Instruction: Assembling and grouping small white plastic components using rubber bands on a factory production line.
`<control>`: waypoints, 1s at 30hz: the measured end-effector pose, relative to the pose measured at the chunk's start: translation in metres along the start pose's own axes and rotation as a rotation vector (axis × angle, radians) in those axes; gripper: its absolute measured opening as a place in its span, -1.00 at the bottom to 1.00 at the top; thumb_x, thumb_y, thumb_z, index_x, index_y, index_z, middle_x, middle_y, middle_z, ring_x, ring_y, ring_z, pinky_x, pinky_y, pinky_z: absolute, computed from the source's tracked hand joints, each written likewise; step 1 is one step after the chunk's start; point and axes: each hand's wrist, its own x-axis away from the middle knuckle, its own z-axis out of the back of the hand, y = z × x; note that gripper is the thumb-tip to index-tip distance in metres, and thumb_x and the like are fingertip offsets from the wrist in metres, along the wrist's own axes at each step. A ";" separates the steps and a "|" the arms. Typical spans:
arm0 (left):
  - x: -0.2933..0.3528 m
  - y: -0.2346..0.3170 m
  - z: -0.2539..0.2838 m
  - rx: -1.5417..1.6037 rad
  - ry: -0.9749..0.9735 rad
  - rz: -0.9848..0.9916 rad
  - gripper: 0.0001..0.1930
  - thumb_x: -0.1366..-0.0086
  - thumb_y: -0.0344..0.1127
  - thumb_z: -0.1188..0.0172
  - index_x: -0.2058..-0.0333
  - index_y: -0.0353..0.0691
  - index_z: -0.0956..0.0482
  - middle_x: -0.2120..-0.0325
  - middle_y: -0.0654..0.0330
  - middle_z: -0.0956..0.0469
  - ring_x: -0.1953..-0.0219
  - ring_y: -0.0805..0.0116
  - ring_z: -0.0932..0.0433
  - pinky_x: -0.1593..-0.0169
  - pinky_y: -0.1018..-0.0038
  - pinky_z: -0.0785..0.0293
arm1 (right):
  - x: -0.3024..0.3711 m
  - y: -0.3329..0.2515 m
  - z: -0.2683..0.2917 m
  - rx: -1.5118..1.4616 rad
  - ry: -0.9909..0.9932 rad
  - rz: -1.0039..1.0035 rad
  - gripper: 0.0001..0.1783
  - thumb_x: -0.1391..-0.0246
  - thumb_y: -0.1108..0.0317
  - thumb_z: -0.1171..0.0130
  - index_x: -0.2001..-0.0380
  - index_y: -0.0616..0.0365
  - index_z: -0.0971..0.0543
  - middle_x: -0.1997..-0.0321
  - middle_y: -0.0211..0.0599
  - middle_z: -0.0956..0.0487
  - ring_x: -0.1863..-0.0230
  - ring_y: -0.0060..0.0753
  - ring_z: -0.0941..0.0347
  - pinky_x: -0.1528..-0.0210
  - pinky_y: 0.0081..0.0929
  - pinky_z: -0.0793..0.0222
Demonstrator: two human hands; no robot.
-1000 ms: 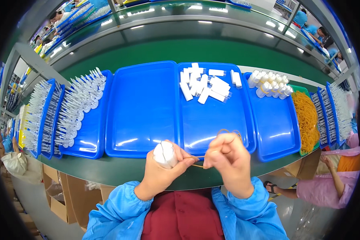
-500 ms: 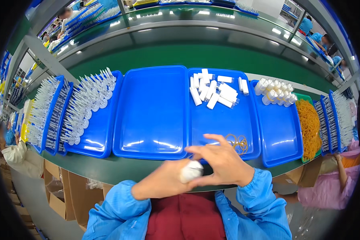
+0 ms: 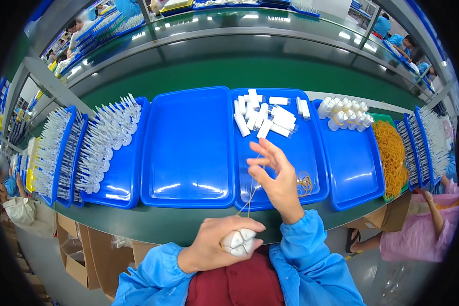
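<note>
My left hand [image 3: 207,247] is wrapped round a bundle of several white pieces [image 3: 239,242], their rounded ends packed together and facing me. A thin yellowish rubber band [image 3: 250,197] runs up from the bundle, stretched taut. Its upper end is hooked on the fingers of my right hand [image 3: 279,184], raised above the tray's front edge. Behind that hand, loose rubber bands [image 3: 305,184] lie in the blue tray [image 3: 250,163]. At the back of this tray are scattered white blocks [image 3: 261,116] with clear parts.
To the left are a bare blue tray [image 3: 188,148] and one with upright white-tipped pieces [image 3: 104,137]. On the right, a blue tray [image 3: 357,163] holds banded white bundles [image 3: 344,113]; a green tray beside it carries a rubber band heap [image 3: 390,158]. A person in pink [image 3: 408,229] sits at right.
My hands have drawn apart. The right hand has risen, stretching the rubber band from the bundle, while the left has lowered slightly and turned the bundle's ends into view.
</note>
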 end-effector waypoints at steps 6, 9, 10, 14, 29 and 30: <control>0.000 -0.011 0.006 -0.507 0.122 0.238 -0.04 -0.09 -0.38 -0.43 -0.43 -0.28 -0.11 0.58 0.13 -0.56 0.56 0.13 -0.59 0.43 0.25 -0.51 | 0.044 -0.054 -0.010 0.660 -0.432 0.407 -0.04 0.21 -0.21 -0.53 -0.12 0.26 -0.45 -0.03 -0.06 -0.59 -0.06 -0.06 -0.56 -0.17 -0.16 -0.40; -0.001 -0.006 0.014 -0.313 0.073 0.199 -0.30 -0.13 -0.44 -0.44 -0.25 -0.30 -0.39 0.45 0.17 -0.63 0.45 0.32 -0.62 0.34 0.39 -0.54 | 0.043 -0.051 0.005 0.930 -0.412 0.388 -0.25 0.13 -0.33 -0.40 0.17 0.16 -0.59 0.26 -0.27 -0.63 0.15 -0.15 -0.59 -0.11 -0.20 -0.37; -0.001 -0.002 0.019 -0.084 0.107 0.342 -0.38 -0.13 -0.45 -0.45 -0.18 -0.30 -0.45 0.43 0.19 -0.63 0.43 0.38 -0.62 0.34 0.44 -0.53 | 0.043 -0.051 0.012 0.964 -0.431 0.394 -0.32 0.06 -0.26 -0.38 0.15 0.15 -0.60 0.30 -0.29 -0.62 0.18 -0.20 -0.59 -0.10 -0.22 -0.35; 0.009 -0.020 0.042 0.956 0.026 0.780 -0.68 -0.22 -0.40 -0.37 0.07 -0.29 -0.54 0.46 0.23 -0.58 0.47 0.59 -0.51 0.40 0.63 -0.42 | 0.066 -0.062 0.014 0.727 -0.824 0.414 -0.67 -0.17 0.15 -0.24 0.07 0.08 -0.62 0.23 -0.40 -0.64 0.17 -0.39 -0.55 -0.02 -0.34 -0.29; -0.002 -0.013 0.011 -0.535 0.155 0.140 0.07 -0.04 -0.20 -0.58 -0.38 -0.47 -0.09 0.50 0.14 -0.62 0.48 0.34 -0.65 0.41 0.45 -0.56 | 0.050 -0.012 -0.002 0.243 -0.377 0.404 -0.16 -0.08 0.15 -0.42 -0.37 0.15 -0.31 -0.23 -0.20 -0.51 0.00 -0.20 -0.42 -0.07 -0.38 -0.29; -0.003 -0.017 0.010 -0.656 0.099 0.098 0.12 -0.01 -0.17 -0.60 -0.40 -0.45 -0.06 0.48 0.12 -0.65 0.45 0.31 -0.68 0.38 0.42 -0.58 | 0.051 -0.017 -0.007 0.301 -0.349 0.485 -0.25 -0.07 0.20 -0.41 -0.28 0.16 -0.37 -0.13 -0.18 -0.51 0.02 -0.16 -0.44 -0.04 -0.34 -0.33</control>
